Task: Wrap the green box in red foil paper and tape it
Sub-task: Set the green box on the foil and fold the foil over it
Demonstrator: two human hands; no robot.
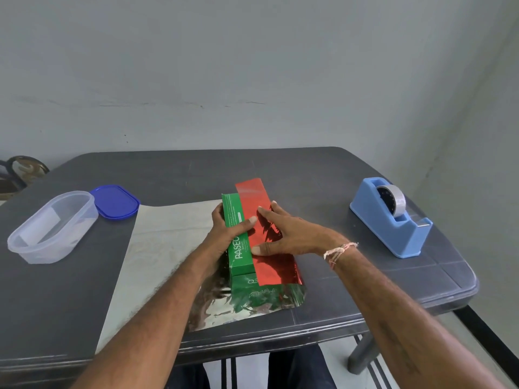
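Gripping the box (238, 248) from its left side: left hand (224, 228), thumb across the top, fingers curled round the edge. Right hand (283, 234) flat, fingers straight and spread, pressing a red flap of foil (252, 197) onto the box top. Left strip of the top is bare green. Box lies mid table (337, 175) on the foil, silver side up, sheet running out left. Dispenser (393, 220) far right, well apart. Tub (50, 228) and lid (116, 202) far left, side by side.
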